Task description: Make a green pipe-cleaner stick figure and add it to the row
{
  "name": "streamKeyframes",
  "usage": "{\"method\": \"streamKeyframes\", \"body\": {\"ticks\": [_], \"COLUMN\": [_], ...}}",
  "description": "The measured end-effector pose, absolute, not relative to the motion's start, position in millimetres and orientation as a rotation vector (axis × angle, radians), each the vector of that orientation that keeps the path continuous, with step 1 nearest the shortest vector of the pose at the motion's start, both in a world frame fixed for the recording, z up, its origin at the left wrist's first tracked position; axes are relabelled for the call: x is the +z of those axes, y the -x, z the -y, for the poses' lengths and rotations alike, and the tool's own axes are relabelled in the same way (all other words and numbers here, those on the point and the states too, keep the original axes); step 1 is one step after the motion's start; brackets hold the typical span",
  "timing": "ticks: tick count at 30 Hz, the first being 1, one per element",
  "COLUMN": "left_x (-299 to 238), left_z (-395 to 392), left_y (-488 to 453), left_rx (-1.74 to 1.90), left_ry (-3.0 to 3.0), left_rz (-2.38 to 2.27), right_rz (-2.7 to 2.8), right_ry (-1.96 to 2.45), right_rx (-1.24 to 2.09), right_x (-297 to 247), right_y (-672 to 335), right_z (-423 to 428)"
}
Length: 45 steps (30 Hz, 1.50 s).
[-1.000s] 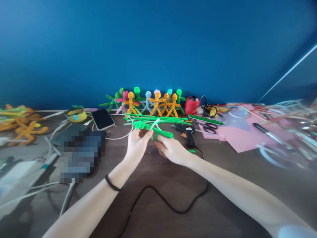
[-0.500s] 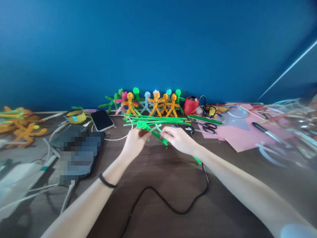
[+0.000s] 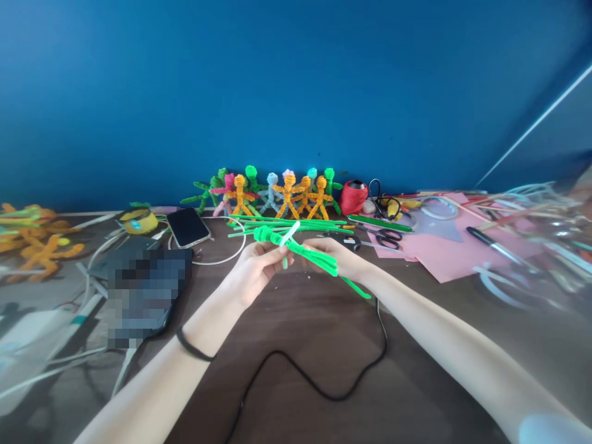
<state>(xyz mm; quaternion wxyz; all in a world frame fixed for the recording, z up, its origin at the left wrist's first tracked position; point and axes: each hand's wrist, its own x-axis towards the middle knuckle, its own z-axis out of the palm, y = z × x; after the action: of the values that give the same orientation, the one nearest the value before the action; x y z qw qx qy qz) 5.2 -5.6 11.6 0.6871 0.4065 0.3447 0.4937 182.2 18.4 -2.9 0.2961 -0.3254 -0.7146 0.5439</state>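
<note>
Between my hands is a bright green pipe-cleaner figure point(image 3: 319, 258), with a coiled head at the left and loose strands running down to the right. A short pale strip point(image 3: 291, 231), perhaps another pipe cleaner, crosses it just below the head. My left hand point(image 3: 259, 265) is closed around the head end, thumb against the pale strip. My right hand point(image 3: 335, 256) pinches the body from behind, its fingertips partly hidden by the green strands. Just beyond lie loose green pipe cleaners point(image 3: 319, 226).
Finished pipe-cleaner figures point(image 3: 287, 191) stand along the blue wall. To the left are a phone point(image 3: 187, 228), a yellow tape roll point(image 3: 137, 221) and cables. Scissors point(image 3: 389, 238), a red spool point(image 3: 354, 197) and pink paper point(image 3: 444, 265) are at the right. A black cord point(image 3: 319, 388) crosses the table.
The green figure has turned, so its strands now lie in front of my right fingers. My right hand has shifted from the pale strip to behind the body.
</note>
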Motion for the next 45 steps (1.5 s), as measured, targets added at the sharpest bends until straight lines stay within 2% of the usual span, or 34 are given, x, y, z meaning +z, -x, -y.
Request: {"method": "streamKeyframes", "body": {"ticks": [3, 6, 10, 14, 19, 29, 38, 45], "left_x": [11, 9, 3, -1, -1, 9, 13, 11], "left_z": [5, 4, 4, 6, 5, 7, 6, 0], "left_y": [-8, -9, -9, -9, -6, -2, -1, 1], "left_rx": [1.154, 1.189, 1.219, 1.267, 1.343, 1.125, 0.984, 0.990], "left_ry": [-0.840, -0.830, -0.880, -0.934, -1.134, -1.687, -1.796, -1.586], "left_rz": [-0.747, -0.743, -0.783, -0.872, -1.190, -1.559, -1.503, -1.306], "right_rz": [1.844, 1.788, 1.837, 1.977, 2.272, 2.360, 2.293, 2.166], "right_ry": [0.806, 0.804, 0.877, 1.024, 1.173, 1.232, 1.163, 1.141], "right_rx": [1.570, 1.550, 1.425, 1.136, 0.982, 0.976, 0.999, 1.028], "right_x": [-11, -19, -24, -19, -10, 3, 15, 18], "right_y": [-175, -168, -159, -152, -149, -159, -173, -186], "right_z": [-13, -7, -2, 5, 15, 13, 2, -11]}}
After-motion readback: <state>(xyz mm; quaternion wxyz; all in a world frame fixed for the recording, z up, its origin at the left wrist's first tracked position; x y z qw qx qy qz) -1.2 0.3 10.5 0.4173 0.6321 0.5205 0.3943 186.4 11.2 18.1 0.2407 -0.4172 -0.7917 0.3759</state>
